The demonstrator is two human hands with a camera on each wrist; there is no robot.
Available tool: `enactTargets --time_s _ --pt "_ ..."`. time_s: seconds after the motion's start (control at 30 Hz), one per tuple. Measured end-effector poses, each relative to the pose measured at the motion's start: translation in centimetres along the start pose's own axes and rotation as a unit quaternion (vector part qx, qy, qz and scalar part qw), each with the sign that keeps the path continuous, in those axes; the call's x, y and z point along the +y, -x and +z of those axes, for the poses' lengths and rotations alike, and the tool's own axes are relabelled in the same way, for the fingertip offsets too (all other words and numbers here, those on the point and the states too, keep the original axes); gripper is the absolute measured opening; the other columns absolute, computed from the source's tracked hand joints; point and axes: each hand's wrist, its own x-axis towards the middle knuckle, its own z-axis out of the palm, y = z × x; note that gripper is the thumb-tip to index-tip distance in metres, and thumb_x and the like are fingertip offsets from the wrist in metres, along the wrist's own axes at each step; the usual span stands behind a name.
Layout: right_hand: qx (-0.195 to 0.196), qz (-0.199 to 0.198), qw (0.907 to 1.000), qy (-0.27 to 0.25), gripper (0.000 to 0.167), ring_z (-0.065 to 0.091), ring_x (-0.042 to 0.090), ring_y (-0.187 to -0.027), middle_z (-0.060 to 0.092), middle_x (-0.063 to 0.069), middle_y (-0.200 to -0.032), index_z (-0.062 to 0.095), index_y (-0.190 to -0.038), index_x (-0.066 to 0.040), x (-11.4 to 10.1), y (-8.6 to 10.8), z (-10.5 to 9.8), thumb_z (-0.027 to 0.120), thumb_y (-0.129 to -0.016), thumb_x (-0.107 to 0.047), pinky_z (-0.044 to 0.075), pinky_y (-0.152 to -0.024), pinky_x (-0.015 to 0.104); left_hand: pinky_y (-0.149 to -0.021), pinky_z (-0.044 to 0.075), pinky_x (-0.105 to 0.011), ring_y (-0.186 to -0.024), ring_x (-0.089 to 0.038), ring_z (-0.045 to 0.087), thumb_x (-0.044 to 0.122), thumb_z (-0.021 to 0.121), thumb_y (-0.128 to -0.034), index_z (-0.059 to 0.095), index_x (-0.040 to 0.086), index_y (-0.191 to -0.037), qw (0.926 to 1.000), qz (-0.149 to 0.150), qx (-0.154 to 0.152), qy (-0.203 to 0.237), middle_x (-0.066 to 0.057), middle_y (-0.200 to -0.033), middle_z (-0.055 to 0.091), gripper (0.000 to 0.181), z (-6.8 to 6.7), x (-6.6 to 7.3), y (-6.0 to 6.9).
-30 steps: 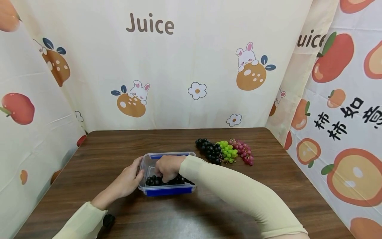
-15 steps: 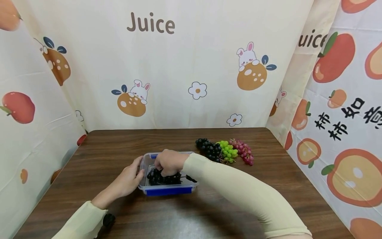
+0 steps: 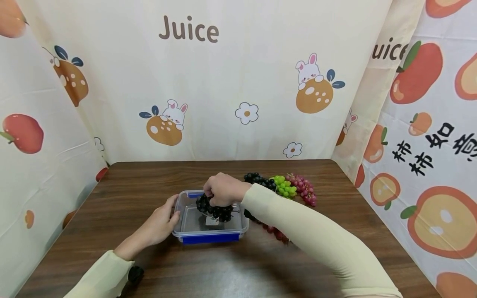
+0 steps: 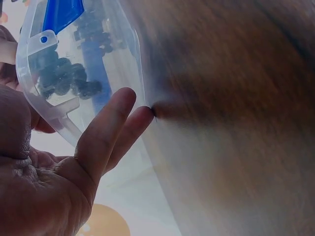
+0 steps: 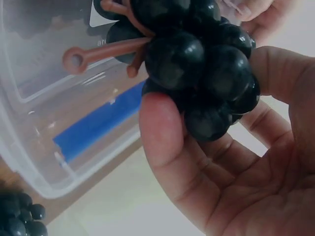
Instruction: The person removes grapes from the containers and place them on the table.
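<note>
My right hand holds a bunch of black grapes above the clear plastic box. In the right wrist view, the thumb and fingers are curled round the dark grapes, and brown stems stick out to the left. At the box's left side my left hand touches the wall. Two of its straight fingers show against the clear side in the left wrist view; part of that hand's contact is hidden. The box has blue clips, and a white label shows on its floor.
Behind the box to the right lie other black grapes, green grapes and reddish grapes. Beside the box, more reddish grapes lie partly under the right sleeve. A printed curtain stands behind the wooden table.
My right hand has lifted the black grapes from low in the box, moving up, back and slightly right. Reddish grapes beside the box have come into view. My left hand has stayed in place.
</note>
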Motion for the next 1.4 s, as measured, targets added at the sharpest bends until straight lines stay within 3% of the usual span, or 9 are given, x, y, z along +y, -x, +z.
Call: enactTargets --time_s 0.47,0.9,1.1,1.4 --pt "0.039 0.031 0.9986 0.019 0.021 0.041 0.012 -0.063 0.049 -0.003 -0.072 0.06 -0.077 -0.018 0.7 2.6 -2.4 0.07 -0.094 -0.01 0.036 -0.061 0.028 -0.082 0.06 -0.042 -0.108 -0.036 0.068 0.001 0.05 -0.1048 0.026 -0.015 -0.151 0.9998 0.012 0.012 0.011 -0.036 -0.135 0.055 0.055 0.2 0.0 0.1" --pt "0.077 0.051 0.9955 0.02 0.008 0.043 0.012 -0.062 0.058 -0.001 -0.078 0.068 -0.084 -0.016 1.9 5.3 -4.0 0.07 -0.09 -0.011 0.04 -0.062 0.03 -0.082 0.059 -0.043 -0.107 -0.037 0.068 0.0 0.05 -0.1043 0.027 -0.016 -0.15 0.9997 0.016 0.016 0.006 -0.037 -0.133 0.055 0.054 0.0 0.2 0.1" --pt "0.088 0.064 0.9939 0.018 0.009 0.042 0.014 -0.064 0.055 0.0 -0.076 0.067 -0.085 -0.017 2.5 6.7 -4.9 0.068 -0.089 -0.009 0.039 -0.064 0.032 -0.082 0.059 -0.044 -0.106 -0.037 0.068 0.0 0.05 -0.104 0.027 -0.017 -0.15 0.9997 0.016 0.018 0.009 -0.038 -0.133 0.055 0.054 0.0 0.3 0.0" --pt "0.102 0.073 0.9921 0.002 0.011 0.044 0.015 -0.064 0.062 0.001 -0.088 0.068 -0.085 -0.017 4.2 8.8 -5.4 0.068 -0.087 -0.006 0.043 -0.066 0.033 -0.085 0.059 -0.046 -0.109 -0.039 0.067 0.001 0.049 -0.1044 0.026 -0.016 -0.15 0.9998 0.01 0.013 0.008 -0.038 -0.134 0.054 0.054 0.1 0.2 0.1"
